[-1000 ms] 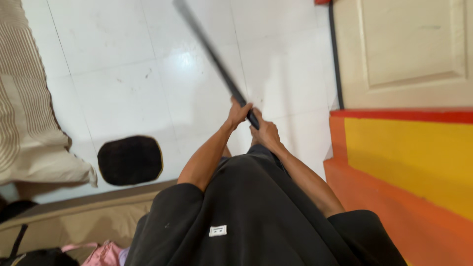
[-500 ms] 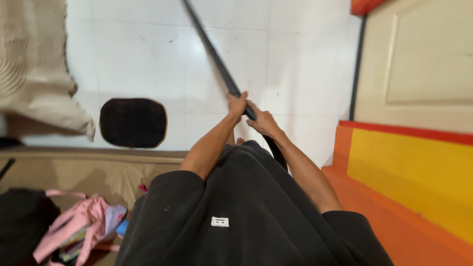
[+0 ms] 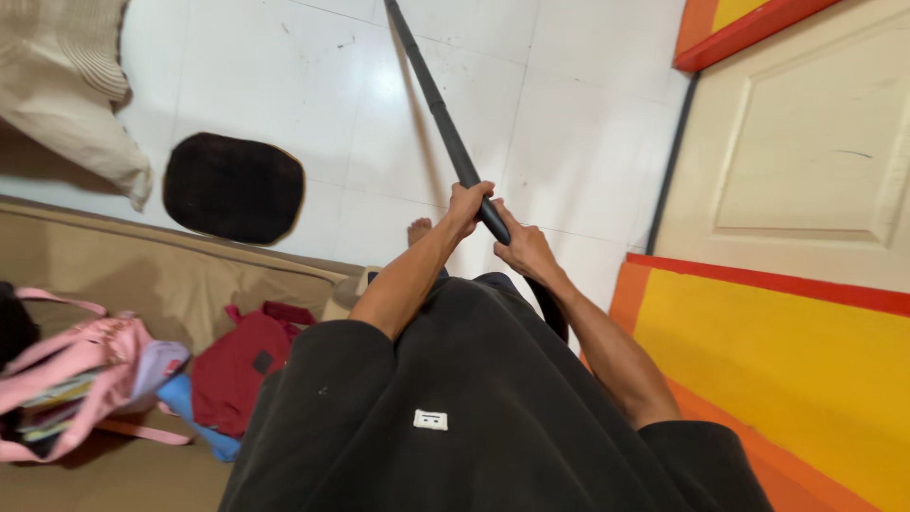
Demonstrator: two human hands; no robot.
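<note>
Beige cloth: hangs down over the white tile floor at the upper left, its corner drooping free.
Pink bag: lies on the tan mattress at the lower left, open, with a red bag just beside it; both are well apart from the hands.
Black mat: flat on the tiles, near the mattress edge.
Bare foot: toes show on the floor just below the hands.
Left hand: fingers wrapped tight around the black pole, the higher grip, placed to steer.
Black pole: slants from the hands up and left across the floor, its far end out of view, likely a mop or broom handle.
Right hand: curled around the pole just below the left, likely the driving grip.
Cream door: shut, at the right, above an orange and yellow wall.
</note>
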